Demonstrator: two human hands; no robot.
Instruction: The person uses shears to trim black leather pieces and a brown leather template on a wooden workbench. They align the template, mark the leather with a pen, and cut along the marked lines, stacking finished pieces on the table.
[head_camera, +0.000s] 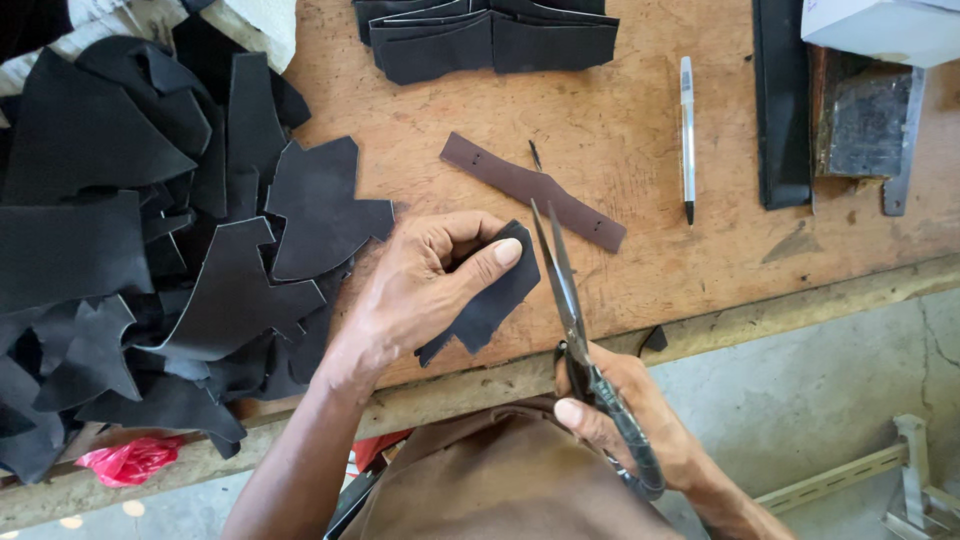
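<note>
The left hand (425, 290) pinches a small black leather piece (490, 295) between thumb and fingers, lifting it just above the wooden tabletop (650, 260) so its edge meets the scissors (570, 300). The right hand (625, 420) has its grip closed around the scissor handles, blades nearly together and touching the piece. A brown strap (530, 190) lies just beyond; a heap of black leather offcuts (150, 250) sits to the left.

One head-worn camera looks steeply down (close in) at the workbench (640, 130).
</note>
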